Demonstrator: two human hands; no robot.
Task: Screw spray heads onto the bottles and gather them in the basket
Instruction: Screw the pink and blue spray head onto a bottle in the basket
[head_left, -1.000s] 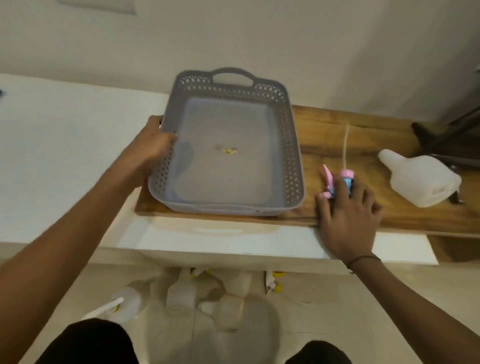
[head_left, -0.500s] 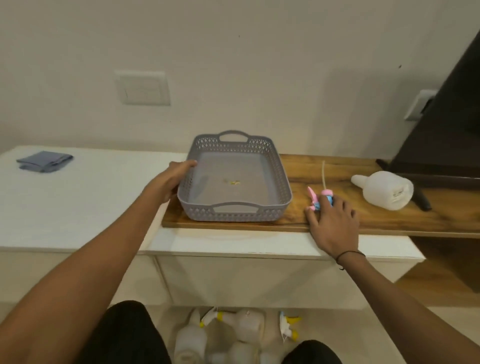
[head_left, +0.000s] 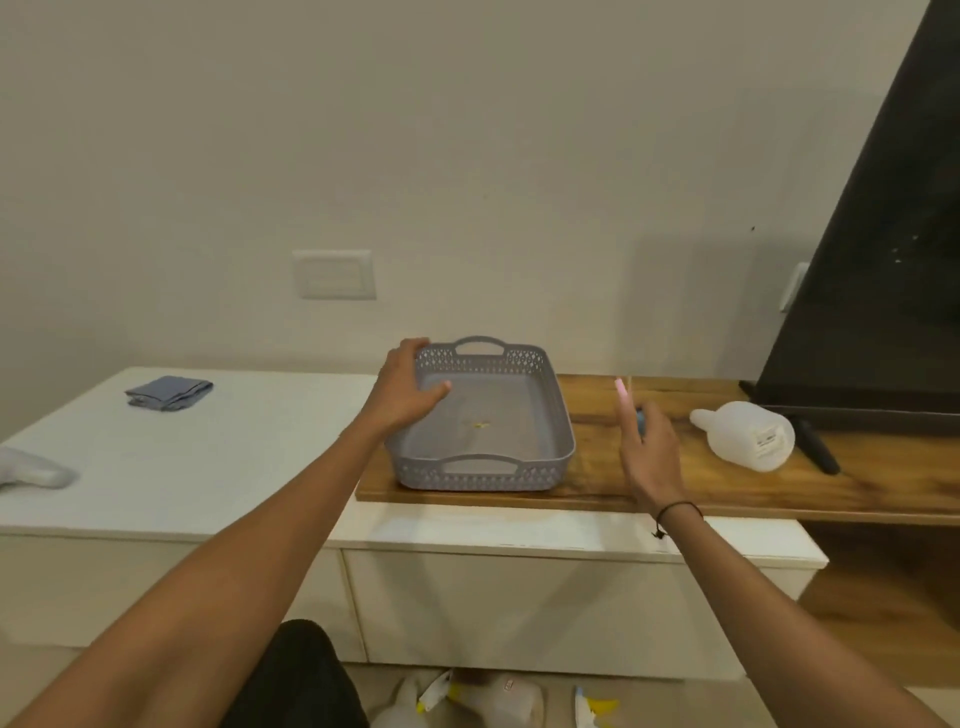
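Head view: the basket (head_left: 483, 470) rim was gripped by the left hand (head_left: 402, 392); a spray head (head_left: 626, 402) was held in the right hand (head_left: 649, 452). It should be brought squarely to the capless bottle (head_left: 743, 434) lying nearby.

- Warm, fairly dim indoor light; the wall (head_left: 467, 130) takes on a dull yellow-grey cast.
- Soft, faint shadows fall on the wall behind the basket (head_left: 483, 415) and to the right of it.
- No harsh glare; the white counter (head_left: 234, 441) is the brightest surface.
- The right hand (head_left: 649, 452) is smeared by motion blur, fingertips ghosted.
- Wide-angle stretch enlarges the forearms near the lower corners.
- Overall soft, slightly grainy detail.
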